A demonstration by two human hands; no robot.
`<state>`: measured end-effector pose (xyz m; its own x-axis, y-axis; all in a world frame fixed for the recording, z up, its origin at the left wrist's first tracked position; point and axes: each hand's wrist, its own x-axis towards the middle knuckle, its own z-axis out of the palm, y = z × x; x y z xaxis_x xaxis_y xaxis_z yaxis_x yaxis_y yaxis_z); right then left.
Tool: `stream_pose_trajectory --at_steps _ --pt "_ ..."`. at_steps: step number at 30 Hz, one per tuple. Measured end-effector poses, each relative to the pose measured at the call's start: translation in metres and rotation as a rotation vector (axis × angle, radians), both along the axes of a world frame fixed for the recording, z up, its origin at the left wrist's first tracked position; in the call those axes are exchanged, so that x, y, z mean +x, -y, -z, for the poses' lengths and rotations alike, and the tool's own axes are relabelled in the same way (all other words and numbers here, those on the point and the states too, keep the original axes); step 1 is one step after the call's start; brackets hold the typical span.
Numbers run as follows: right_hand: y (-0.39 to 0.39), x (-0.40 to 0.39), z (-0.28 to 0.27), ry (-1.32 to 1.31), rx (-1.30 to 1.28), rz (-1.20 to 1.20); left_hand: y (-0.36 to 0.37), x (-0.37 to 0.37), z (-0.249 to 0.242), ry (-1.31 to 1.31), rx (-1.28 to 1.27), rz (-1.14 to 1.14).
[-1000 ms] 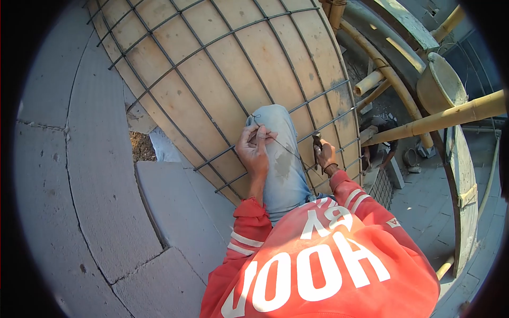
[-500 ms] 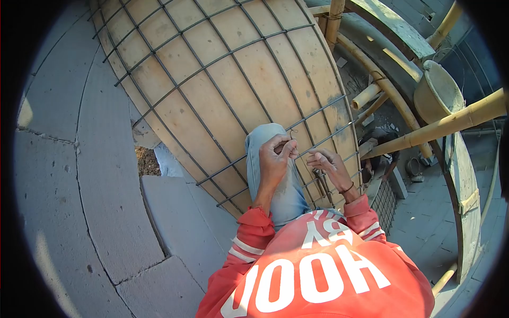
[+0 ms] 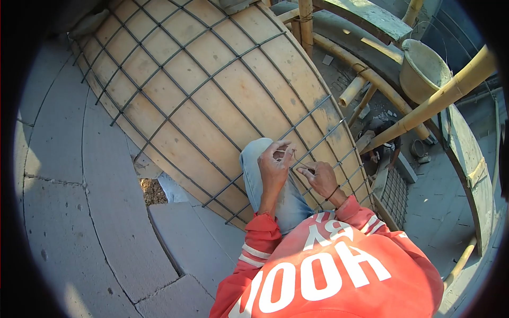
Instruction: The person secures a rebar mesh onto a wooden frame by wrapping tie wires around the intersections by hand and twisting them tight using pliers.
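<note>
My left hand (image 3: 274, 163) is closed in a pinch above my knee, with a piece of thin wire (image 3: 294, 153) at its fingertips. Just to its right, my right hand (image 3: 322, 179) has thumb and fingers pressed together; whatever is between them is too fine to make out. Both hands are held over a grid of steel rebar (image 3: 213, 78), whose bars cross above a curved sheet of plywood (image 3: 175, 103). My bent leg in light jeans (image 3: 256, 153) rests over the grid, hiding part of it.
Pale blocks (image 3: 114, 212) form the surface on the left, with a gap showing rubble (image 3: 152, 191). At right are bamboo poles (image 3: 432, 100), a bucket (image 3: 424, 71) and a curved board (image 3: 469, 175). Below the right edge, a partly hidden person (image 3: 383, 139) is near a mesh panel (image 3: 393, 193).
My right hand's fingers have closed from a looser, extended pose into a pinch. The left hand stays pinched. The view has shifted, showing more of the far end of the grid.
</note>
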<state>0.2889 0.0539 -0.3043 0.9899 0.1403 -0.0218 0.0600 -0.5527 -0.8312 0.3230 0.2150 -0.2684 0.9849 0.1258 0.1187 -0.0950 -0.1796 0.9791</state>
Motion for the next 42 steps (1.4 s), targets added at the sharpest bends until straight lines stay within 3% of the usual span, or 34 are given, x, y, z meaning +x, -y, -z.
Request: stream_pose_trajectory --at_steps 1,3,5,8,10,11,12,13,15,17,18,19,20,21,23,24,26,27,28,29,30,32,35,40,42 --pt "0.001 0.002 -0.002 0.041 -0.126 -0.03 -0.001 0.005 0.008 -0.06 -0.023 0.05" --pt "0.005 0.005 0.005 0.005 -0.112 -0.015 0.0 0.013 0.017 -0.116 -0.037 0.119" --pt "0.011 0.01 0.017 -0.039 -0.098 -0.008 0.004 0.017 0.027 -0.097 -0.217 0.227" --pt "0.016 0.013 0.028 -0.243 -0.191 -0.016 0.012 0.016 0.01 -0.15 0.011 0.252" --pt "0.017 0.012 0.028 -0.061 0.136 -0.007 0.009 0.024 0.024 -0.164 0.054 0.201" --pt "0.018 0.013 0.028 -0.063 0.133 -0.008 0.008 0.026 0.031 -0.179 0.097 0.147" --pt "0.017 0.013 0.028 -0.058 0.336 0.055 0.01 0.029 0.029 -0.183 0.094 0.143" --pt "0.017 0.013 0.028 -0.056 0.541 0.117 0.011 0.033 0.028 -0.208 0.019 0.153" --pt "0.018 0.016 0.03 -0.16 0.654 0.102 0.012 0.04 0.029 -0.232 -0.053 0.154" --pt "0.023 0.025 0.032 -0.252 0.766 0.086 0.016 0.05 0.037 -0.333 -0.493 0.168" --pt "0.028 0.03 0.032 -0.432 0.949 0.081 0.018 0.054 0.041 -0.327 -0.492 0.167" --pt "0.033 0.035 0.032 -0.615 1.126 0.075 0.021 0.056 0.045 -0.356 -0.737 0.229" --pt "0.035 0.038 0.033 -0.612 1.126 0.073 0.024 0.059 0.05 -0.383 -0.983 0.293" --pt "0.036 0.041 0.034 -0.606 1.092 0.098 0.026 0.064 0.052 -0.379 -0.981 0.297" --pt "0.038 0.049 0.041 -0.594 1.06 0.125 0.029 0.076 0.056 -0.413 -0.674 0.304" --pt "0.038 0.054 0.05 -0.439 0.933 0.166 0.032 0.084 0.052 -0.41 -0.676 0.308" --pt "0.04 0.056 0.065 -0.299 0.801 0.215 0.04 0.097 0.042 -0.16 0.108 0.285" --pt "0.044 0.061 0.07 -0.34 0.721 0.316 0.041 0.104 0.041 -0.167 0.107 0.292" --pt "0.047 0.068 0.078 -0.375 0.641 0.416 0.042 0.113 0.039 -0.034 0.306 0.232" --pt "0.049 0.077 0.095 -0.436 0.665 0.458 0.044 0.124 0.036 0.104 0.502 0.169" --pt "0.048 0.085 0.106 -0.435 0.666 0.467 0.046 0.135 0.036 0.105 0.502 0.177" --pt "0.044 0.099 0.123 -0.678 0.952 0.558 0.049 0.153 0.041 0.09 0.77 0.149" --pt "0.029 0.12 0.15 -0.622 1.004 0.613 0.045 0.164 0.085 0.02 0.877 0.131" --pt "0.019 0.146 0.139 -0.618 0.876 0.61 0.057 0.166 0.079 -0.082 0.842 0.202" --pt "0.027 0.15 0.15 -0.634 0.955 0.566 0.055 0.164 0.073 -0.156 0.778 0.191"
